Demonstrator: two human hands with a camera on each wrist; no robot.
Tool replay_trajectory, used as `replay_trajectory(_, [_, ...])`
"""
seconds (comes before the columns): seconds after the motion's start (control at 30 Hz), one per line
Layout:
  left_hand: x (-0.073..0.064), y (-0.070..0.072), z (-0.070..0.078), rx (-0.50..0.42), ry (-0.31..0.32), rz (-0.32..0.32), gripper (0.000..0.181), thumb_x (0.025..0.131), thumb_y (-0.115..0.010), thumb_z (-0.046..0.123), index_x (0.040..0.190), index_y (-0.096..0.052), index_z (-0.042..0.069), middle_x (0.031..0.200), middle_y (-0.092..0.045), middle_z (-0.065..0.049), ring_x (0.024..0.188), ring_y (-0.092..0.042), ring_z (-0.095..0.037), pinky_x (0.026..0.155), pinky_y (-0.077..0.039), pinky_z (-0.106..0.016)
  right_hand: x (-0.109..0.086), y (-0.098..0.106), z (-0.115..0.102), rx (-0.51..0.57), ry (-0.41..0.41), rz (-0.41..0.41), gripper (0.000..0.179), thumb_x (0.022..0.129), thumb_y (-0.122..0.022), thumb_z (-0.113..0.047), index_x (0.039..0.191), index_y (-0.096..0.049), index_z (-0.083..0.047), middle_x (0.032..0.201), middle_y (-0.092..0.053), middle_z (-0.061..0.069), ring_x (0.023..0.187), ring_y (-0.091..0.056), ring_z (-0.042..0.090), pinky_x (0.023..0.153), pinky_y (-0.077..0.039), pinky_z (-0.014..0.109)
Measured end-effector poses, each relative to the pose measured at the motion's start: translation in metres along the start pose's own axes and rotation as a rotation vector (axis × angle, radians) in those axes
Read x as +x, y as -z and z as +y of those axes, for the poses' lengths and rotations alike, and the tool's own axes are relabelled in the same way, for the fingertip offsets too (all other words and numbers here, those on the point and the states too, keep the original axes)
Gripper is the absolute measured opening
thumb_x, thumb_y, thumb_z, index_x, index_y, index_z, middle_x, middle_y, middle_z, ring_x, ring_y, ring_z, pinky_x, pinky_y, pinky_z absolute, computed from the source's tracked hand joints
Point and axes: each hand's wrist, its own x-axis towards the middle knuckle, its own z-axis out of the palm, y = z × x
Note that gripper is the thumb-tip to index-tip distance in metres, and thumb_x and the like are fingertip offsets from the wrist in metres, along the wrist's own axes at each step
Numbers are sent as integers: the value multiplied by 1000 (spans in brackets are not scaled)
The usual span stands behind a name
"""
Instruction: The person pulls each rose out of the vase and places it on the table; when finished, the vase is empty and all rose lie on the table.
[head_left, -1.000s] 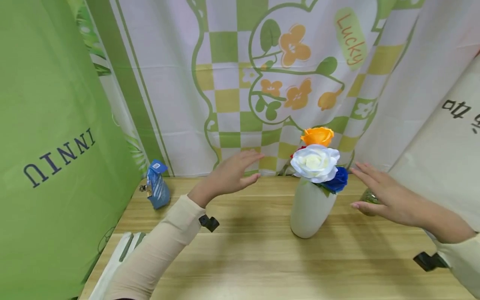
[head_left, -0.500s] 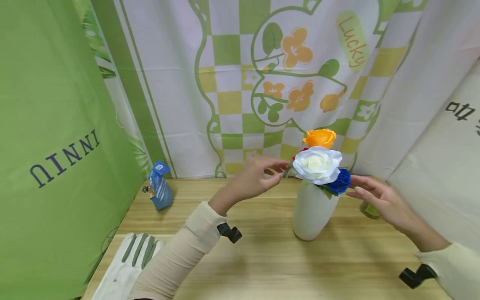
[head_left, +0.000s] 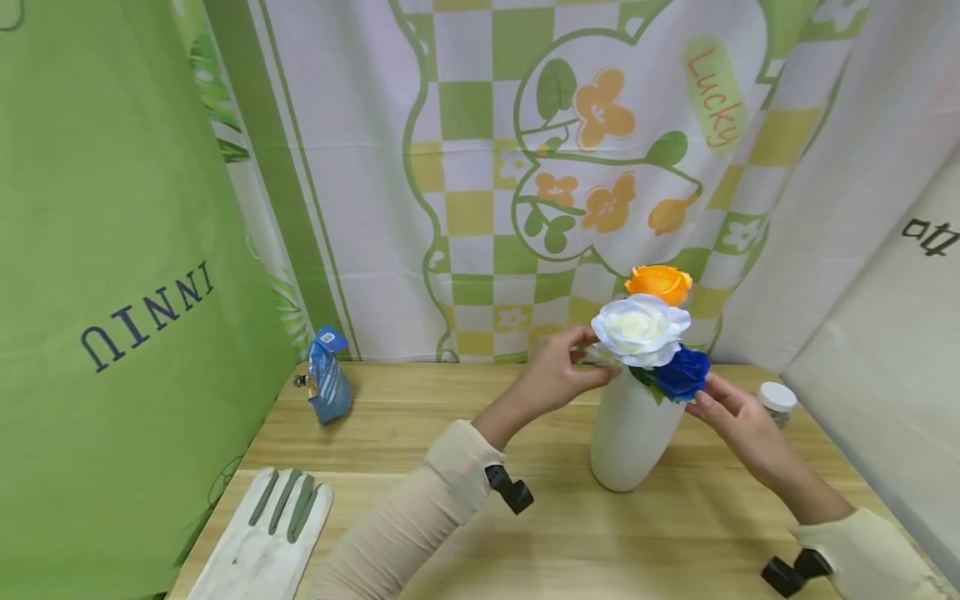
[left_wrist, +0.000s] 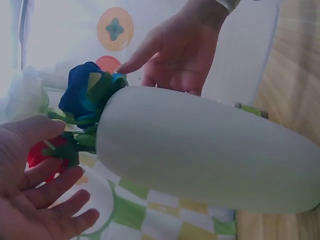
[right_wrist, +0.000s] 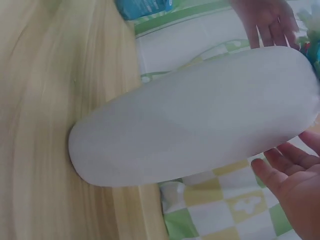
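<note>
A tall off-white vase [head_left: 633, 437] stands on the wooden table, bearing a white rose [head_left: 641, 329], an orange rose [head_left: 660, 284] and a blue rose [head_left: 684, 373]. A red rose [left_wrist: 37, 155] shows low on one side in the left wrist view. My left hand [head_left: 558, 372] is at the left of the blooms, thumb and loosely spread fingers around the red rose near the vase's mouth. On the other side, my right hand [head_left: 746, 429] has its thumb by the blue rose and its fingers along the upper vase wall. The right fingertips [right_wrist: 257, 165] lie at the vase's side.
At the back left stands a blue bag [head_left: 328, 383]. A white glove-like thing with grey-green finger strips [head_left: 262, 533] lies at the front left. Behind my right hand is a small white-lidded jar [head_left: 776, 398]. A patterned curtain [head_left: 480, 192] hangs along the table's back edge.
Both hands have closed in on the vase from either side, the left moving right and the right moving left. The glove-like thing and the jar's lid have come into fuller view.
</note>
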Motion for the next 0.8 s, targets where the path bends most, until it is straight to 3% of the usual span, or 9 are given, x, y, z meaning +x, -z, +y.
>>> replay_trajectory(0.1, [2,-7,-5,-36,55,23,42,84,-82,27,121,-68,11,123,-72,-6,104,-68,-20,80,-56,-18,-1,-1,5,150,26,-22,43,107,-34,-2,138,-50,-27,133,-58,-25,112,-65,-4,94,-52,8])
replay_trajectory(0.17, [5,-11,-8,-58,53,26,39,84,-82,27,118,-71,12,120,-73,-7,92,-65,-19,67,-51,-16,-1,-1,6,178,41,-29,46,106,-35,2,135,-51,-29,133,-61,-22,113,-64,-3,94,-52,9])
replay_trajectory(0.3, [9,-19,-14,-105,20,32,33,83,-83,20,114,-75,8,115,-76,-10,93,-70,-20,65,-52,-11,-1,-3,4,50,37,-10,49,103,-42,5,143,-47,-23,132,-62,-22,117,-61,-7,94,-52,7])
replay_trajectory(0.4, [14,-24,-17,-111,46,70,30,81,-84,16,108,-77,6,111,-77,-11,96,-73,-15,71,-55,-10,-1,-3,3,-15,21,-3,50,103,-44,4,150,-41,-13,133,-59,-24,119,-58,-10,94,-51,6])
replay_trajectory(0.5, [18,-29,-19,-130,72,131,26,81,-83,11,105,-78,2,108,-77,-13,86,-71,-12,67,-55,-10,-1,-5,3,8,19,-2,52,101,-46,6,149,-43,-13,133,-60,-24,119,-58,-10,93,-52,7])
replay_trajectory(0.63, [20,-34,-19,-163,73,206,28,81,-81,6,107,-76,-1,107,-77,-15,74,-64,-3,64,-53,-8,-1,-6,4,63,48,-23,58,97,-48,13,142,-48,-24,133,-61,-21,119,-59,-7,92,-53,9])
replay_trajectory(0.8, [24,-38,-18,-203,117,256,29,82,-78,4,110,-75,-2,90,-76,-22,51,-50,2,49,-44,-9,0,-6,1,47,58,-28,59,97,-49,14,143,-47,-22,133,-62,-20,119,-60,-6,92,-54,10])
